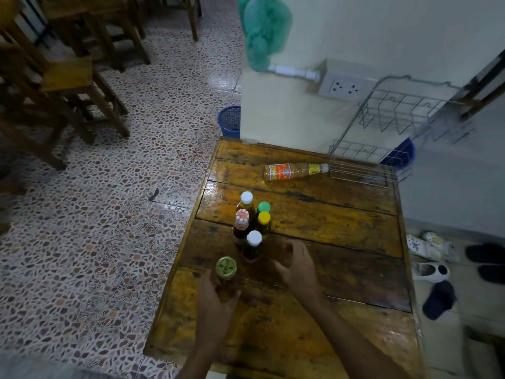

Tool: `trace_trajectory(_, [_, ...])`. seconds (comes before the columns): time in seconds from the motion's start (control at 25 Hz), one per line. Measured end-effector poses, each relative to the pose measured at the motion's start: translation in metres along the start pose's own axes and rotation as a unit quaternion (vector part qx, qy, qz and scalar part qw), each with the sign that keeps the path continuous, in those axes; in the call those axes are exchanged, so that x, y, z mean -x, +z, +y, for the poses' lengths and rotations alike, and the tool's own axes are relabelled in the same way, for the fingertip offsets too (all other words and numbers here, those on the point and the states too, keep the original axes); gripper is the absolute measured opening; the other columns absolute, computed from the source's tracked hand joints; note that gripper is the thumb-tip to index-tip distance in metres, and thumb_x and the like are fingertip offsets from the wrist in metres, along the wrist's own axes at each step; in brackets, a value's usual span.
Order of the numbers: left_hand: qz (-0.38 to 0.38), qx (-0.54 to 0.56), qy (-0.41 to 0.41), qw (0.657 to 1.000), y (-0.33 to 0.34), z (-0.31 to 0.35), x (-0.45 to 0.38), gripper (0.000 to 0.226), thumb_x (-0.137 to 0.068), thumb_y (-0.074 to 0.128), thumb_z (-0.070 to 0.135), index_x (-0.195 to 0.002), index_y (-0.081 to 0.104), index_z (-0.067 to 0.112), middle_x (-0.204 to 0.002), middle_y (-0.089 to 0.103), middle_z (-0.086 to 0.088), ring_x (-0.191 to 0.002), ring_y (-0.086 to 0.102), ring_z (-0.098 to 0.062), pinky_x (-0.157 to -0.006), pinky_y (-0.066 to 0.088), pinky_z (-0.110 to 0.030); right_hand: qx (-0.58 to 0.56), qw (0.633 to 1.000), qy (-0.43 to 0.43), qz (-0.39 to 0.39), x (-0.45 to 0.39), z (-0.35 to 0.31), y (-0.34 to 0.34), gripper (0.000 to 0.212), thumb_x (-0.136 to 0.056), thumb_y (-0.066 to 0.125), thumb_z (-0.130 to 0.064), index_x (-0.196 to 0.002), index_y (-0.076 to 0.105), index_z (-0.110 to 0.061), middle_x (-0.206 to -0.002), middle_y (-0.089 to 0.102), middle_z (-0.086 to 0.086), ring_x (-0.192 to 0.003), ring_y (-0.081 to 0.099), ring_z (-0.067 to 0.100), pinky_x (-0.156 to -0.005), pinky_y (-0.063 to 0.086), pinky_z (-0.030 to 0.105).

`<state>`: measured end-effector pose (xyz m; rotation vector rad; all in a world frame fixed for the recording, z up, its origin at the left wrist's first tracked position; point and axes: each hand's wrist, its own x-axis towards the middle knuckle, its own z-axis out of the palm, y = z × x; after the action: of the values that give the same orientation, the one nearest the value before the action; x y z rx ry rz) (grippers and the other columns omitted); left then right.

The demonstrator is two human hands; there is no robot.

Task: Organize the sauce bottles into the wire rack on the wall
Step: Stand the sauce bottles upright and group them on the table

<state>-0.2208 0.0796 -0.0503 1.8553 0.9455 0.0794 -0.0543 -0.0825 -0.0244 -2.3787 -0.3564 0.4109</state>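
Several sauce bottles stand bunched in the middle of the wooden table: a white-capped one, a green-capped one, a yellow-capped one, a red-and-white-capped one and another white-capped one. My left hand is wrapped around a bottle with a green metal cap. My right hand hovers open just right of the cluster, fingers curled. One yellow bottle with a red label lies on its side near the far edge. The two-tier wire rack hangs on the wall at the far right with nothing in it.
A wall socket and a white pipe sit left of the rack, under a green net bag. A blue basket stands on the floor behind the table. Wooden chairs fill the left. Shoes lie right of the table.
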Motion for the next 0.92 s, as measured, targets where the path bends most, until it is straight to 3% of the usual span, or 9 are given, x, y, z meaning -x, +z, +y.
trace_trajectory(0.12, [-0.032,-0.060,-0.074,0.995,0.028,-0.002,0.024,0.048,-0.085,0.082,0.031,-0.123,0.054,0.020,-0.108,0.054,0.003,-0.103,0.062,-0.024,-0.084,0.051,-0.037,0.020,1.000,0.014,0.004,-0.032,0.017,-0.034,0.047,-0.087,0.078,-0.028,-0.124,0.052,-0.017,-0.116,0.055,0.000,-0.103,0.060,0.016,-0.078,0.057,0.026])
trace_trajectory(0.2, [-0.079,-0.092,-0.084,0.989,0.054,0.004,0.038,0.037,-0.085,0.078,0.042,-0.112,0.056,0.030,-0.107,0.058,-0.001,-0.093,0.063,-0.020,-0.080,0.050,-0.033,0.065,0.997,0.016,-0.024,-0.072,0.021,-0.052,0.052,-0.089,0.074,-0.033,-0.131,0.049,-0.016,-0.122,0.057,0.005,-0.110,0.057,0.021,-0.085,0.054,0.032])
trace_trajectory(0.28, [-0.102,-0.107,-0.075,0.986,0.081,0.025,0.040,0.032,-0.086,0.075,0.046,-0.105,0.052,0.037,-0.112,0.056,0.002,-0.096,0.061,-0.015,-0.083,0.048,-0.029,0.143,0.989,-0.013,-0.046,-0.123,0.019,-0.063,0.060,-0.090,0.073,-0.034,-0.139,0.045,-0.013,-0.136,0.051,0.009,-0.123,0.051,0.026,-0.097,0.050,0.039])
trace_trajectory(0.36, [-0.109,-0.137,-0.044,0.983,0.105,0.050,0.030,0.039,-0.091,0.070,0.049,-0.122,0.055,0.032,-0.122,0.053,0.005,-0.110,0.061,-0.016,-0.094,0.051,-0.031,0.193,0.979,-0.059,-0.041,-0.175,0.008,-0.072,0.065,-0.090,0.071,-0.032,-0.143,0.040,-0.011,-0.144,0.046,0.013,-0.128,0.047,0.032,-0.101,0.049,0.046])
trace_trajectory(0.48, [-0.123,-0.185,-0.006,0.975,0.136,0.088,0.004,0.052,-0.098,0.059,0.051,-0.143,0.044,0.028,-0.137,0.047,0.003,-0.120,0.057,-0.019,-0.094,0.048,-0.029,0.265,0.955,-0.129,-0.042,-0.244,-0.001,-0.076,0.072,-0.088,0.071,-0.028,-0.146,0.036,-0.007,-0.144,0.044,0.018,-0.128,0.044,0.038,-0.096,0.048,0.049])
trace_trajectory(0.6, [-0.112,-0.228,-0.013,0.967,0.157,0.108,-0.015,0.054,-0.098,0.060,0.048,-0.145,0.043,0.026,-0.149,0.038,-0.002,-0.133,0.045,-0.024,-0.099,0.049,-0.035,0.338,0.922,-0.164,-0.095,-0.284,0.011,-0.064,0.077,-0.085,0.076,-0.026,-0.147,0.034,-0.011,-0.146,0.042,0.015,-0.137,0.036,0.038,-0.104,0.040,0.056])
trace_trajectory(0.68, [-0.115,-0.255,-0.025,0.960,0.164,0.114,-0.022,0.054,-0.099,0.057,0.050,-0.145,0.041,0.026,-0.151,0.033,-0.002,-0.135,0.042,-0.028,-0.098,0.051,-0.040,0.368,0.907,-0.184,-0.089,-0.295,0.020,-0.061,0.073,-0.085,0.075,-0.023,-0.147,0.037,-0.017,-0.145,0.044,0.015,-0.136,0.037,0.040,-0.105,0.039,0.060])
trace_trajectory(0.8, [-0.119,-0.266,-0.033,0.956,0.167,0.118,-0.023,0.054,-0.099,0.057,0.049,-0.144,0.040,0.024,-0.153,0.031,-0.004,-0.136,0.040,-0.031,-0.099,0.052,-0.043,0.404,0.882,-0.226,-0.084,-0.292,0.024,-0.070,0.071,-0.083,0.076,-0.021,-0.144,0.041,-0.021,-0.140,0.044,0.017,-0.126,0.043,0.043,-0.101,0.041,0.054])
trace_trajectory(0.92, [-0.118,-0.268,-0.028,0.956,0.167,0.120,-0.021,0.054,-0.099,0.058,0.048,-0.144,0.041,0.023,-0.153,0.030,-0.005,-0.138,0.038,-0.032,-0.101,0.051,-0.044,0.363,0.905,-0.189,-0.115,-0.269,0.026,-0.075,0.075,-0.084,0.073,-0.021,-0.148,0.033,-0.020,-0.139,0.038,0.023,-0.119,0.045,0.044,-0.094,0.045,0.048])
